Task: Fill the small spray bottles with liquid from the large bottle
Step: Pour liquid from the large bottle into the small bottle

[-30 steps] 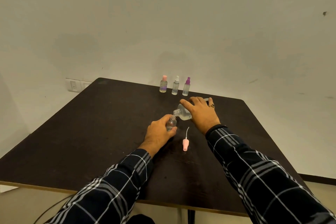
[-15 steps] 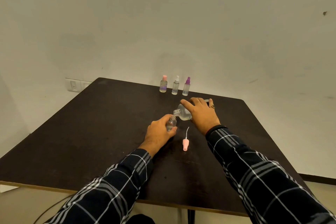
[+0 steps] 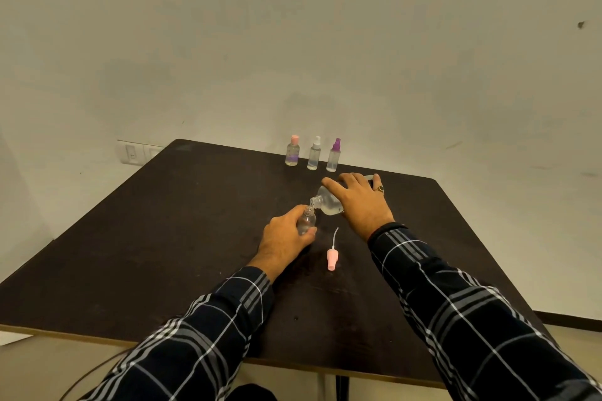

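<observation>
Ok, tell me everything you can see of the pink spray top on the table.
The pink spray top is off its bottle and lies on its side on the dark table, between the wrists. It looks like pale pink plastic, a small cylinder, with a thin curved whitish dip tube running away from the person, toward the tilted large bottle. The left hand, gripping the small bottle, and the right hand, gripping the large one, are clear of it; only the tabletop touches it.
</observation>
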